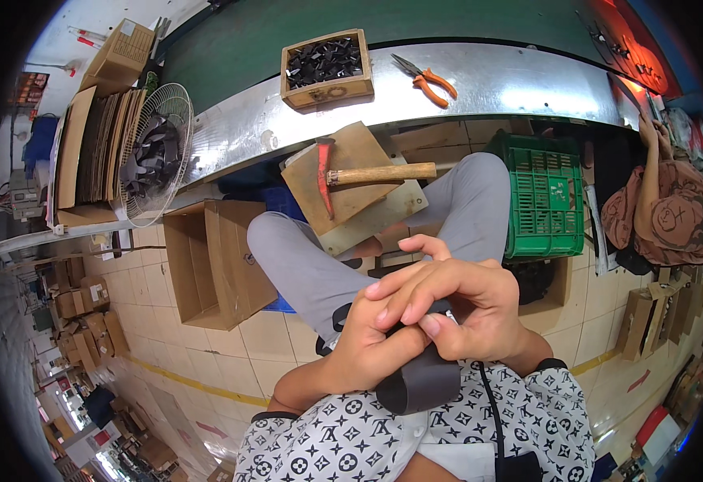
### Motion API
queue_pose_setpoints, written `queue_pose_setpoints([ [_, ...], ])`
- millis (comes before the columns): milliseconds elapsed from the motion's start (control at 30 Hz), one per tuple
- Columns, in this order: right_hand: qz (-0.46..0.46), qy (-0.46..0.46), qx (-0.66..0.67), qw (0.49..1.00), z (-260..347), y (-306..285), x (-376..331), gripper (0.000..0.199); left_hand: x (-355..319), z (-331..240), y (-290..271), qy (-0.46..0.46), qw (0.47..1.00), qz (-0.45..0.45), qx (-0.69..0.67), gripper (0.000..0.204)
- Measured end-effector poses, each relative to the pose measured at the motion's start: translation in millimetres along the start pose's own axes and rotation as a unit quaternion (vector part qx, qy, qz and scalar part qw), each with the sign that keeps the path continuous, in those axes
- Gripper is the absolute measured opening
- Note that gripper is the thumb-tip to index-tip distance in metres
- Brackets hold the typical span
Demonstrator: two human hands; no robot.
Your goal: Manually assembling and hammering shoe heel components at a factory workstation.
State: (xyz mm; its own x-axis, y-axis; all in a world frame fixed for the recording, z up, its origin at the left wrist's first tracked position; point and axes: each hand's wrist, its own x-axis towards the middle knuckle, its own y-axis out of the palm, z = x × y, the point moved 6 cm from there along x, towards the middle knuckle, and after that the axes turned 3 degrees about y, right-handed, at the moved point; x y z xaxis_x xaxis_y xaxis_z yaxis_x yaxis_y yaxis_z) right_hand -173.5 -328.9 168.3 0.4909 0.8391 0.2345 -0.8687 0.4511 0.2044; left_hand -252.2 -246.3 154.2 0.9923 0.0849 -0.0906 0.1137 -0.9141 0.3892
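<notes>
Close in front of my chest, both hands are on a wide, dark, leather-like strap (420,381) that is bent into a loop. My left hand (374,333) has its fingers wrapped round the strap's upper part. My right hand (473,304) meets it from the other side, with thumb and fingers pinching near the same spot. The fingers overlap and hide the strap's upper end. Beyond my knees a hammer (383,172) with a red head and wooden handle lies on a brown board (303,173), over a pale metal plate (399,217).
On the metal bench edge (247,104) stand a wooden box (331,94) of small black parts and orange-handled pliers (428,83). A wire basket (146,210) holds dark straps at left. A cardboard box (223,277) and a green crate (520,241) flank my legs. Another person (673,209) works at right.
</notes>
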Motion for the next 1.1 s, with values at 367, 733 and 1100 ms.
queue_pose_setpoints([
  [367, -0.006, 0.178, 0.231, 0.957, -15, 1, -1, 0.038, -11, 13, -3, -0.149, 0.970, -0.013, -0.193, 0.032],
  [733, 0.006, 0.022, -0.090, 0.996, -6, 0, 4, 0.028, -9, 17, -3, -0.090, 0.973, -0.099, -0.186, 0.042],
  [1100, 0.045, 0.194, 0.310, 0.930, -59, -3, 11, 0.054, -4, 25, -18, -0.147, 0.975, -0.102, -0.134, 0.028],
])
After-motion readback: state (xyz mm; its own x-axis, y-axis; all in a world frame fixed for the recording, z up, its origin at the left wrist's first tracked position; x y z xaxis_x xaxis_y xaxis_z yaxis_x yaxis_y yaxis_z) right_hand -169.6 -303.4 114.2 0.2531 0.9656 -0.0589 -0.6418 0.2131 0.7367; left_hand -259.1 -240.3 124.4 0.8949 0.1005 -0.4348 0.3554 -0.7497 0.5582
